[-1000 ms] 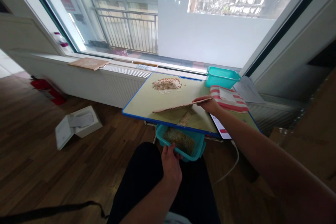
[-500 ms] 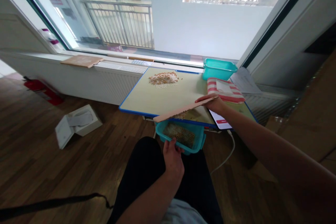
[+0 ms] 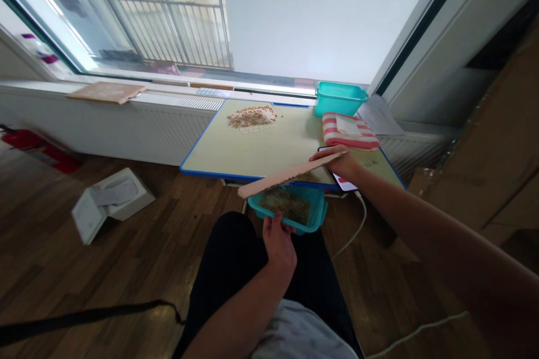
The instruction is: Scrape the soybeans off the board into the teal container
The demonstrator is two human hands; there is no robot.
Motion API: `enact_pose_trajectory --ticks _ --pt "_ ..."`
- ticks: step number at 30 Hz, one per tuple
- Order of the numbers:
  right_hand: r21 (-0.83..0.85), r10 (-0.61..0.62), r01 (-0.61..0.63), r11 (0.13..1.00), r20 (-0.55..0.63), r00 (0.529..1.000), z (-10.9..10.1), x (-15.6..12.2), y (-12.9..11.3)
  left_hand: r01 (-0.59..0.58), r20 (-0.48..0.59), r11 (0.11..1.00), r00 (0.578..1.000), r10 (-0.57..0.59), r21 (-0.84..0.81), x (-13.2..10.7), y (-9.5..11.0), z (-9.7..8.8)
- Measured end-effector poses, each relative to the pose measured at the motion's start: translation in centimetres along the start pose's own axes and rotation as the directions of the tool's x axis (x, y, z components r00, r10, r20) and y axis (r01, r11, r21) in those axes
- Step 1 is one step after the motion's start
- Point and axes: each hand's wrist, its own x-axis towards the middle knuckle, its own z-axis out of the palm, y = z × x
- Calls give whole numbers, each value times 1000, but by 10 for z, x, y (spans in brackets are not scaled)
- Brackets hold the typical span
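My left hand point(image 3: 279, 241) grips the near rim of a teal plastic container point(image 3: 312, 223) below the table's front edge. Mixed grains or beans point(image 3: 290, 206) cover the container's bottom. My right hand point(image 3: 337, 160) is closed on one end of a flat piece of cardboard point(image 3: 286, 174), tilted on its edge across the table's front edge and over the container's far side. Some grains on the table show partly behind the cardboard. Toward the back of the yellowish table point(image 3: 236, 151) lies a pile of mixed grains point(image 3: 252, 116), brown and white.
A second teal container point(image 3: 340, 99) stands at the table's back right, beside a folded red-and-white striped cloth point(image 3: 349, 132). A phone point(image 3: 346, 183) with a white cable point(image 3: 361, 219) lies near my right hand. An open white box point(image 3: 113, 202) and a fire extinguisher point(image 3: 42, 148) are at left.
The view has shifted, so the surroundings sit further left and higher. The cardboard's left end has come slightly lower over the container's far rim. Both hands keep their holds.
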Motion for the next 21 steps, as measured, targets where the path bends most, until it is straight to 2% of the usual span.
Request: enact_pose_trajectory --ticks 16,18,21 --pt "66 25 -24 998 -12 1000 -3 -12 -18 2 19 1000 1000 -1 -7 1 -10 2" --pt "34 7 -4 999 -72 997 -1 -12 -18 7 4 1000 1000 -7 0 2 -11 2" --pt "-120 16 -43 992 -220 975 -2 -17 -20 11 -9 1000 1000 -11 2 2 -10 3"
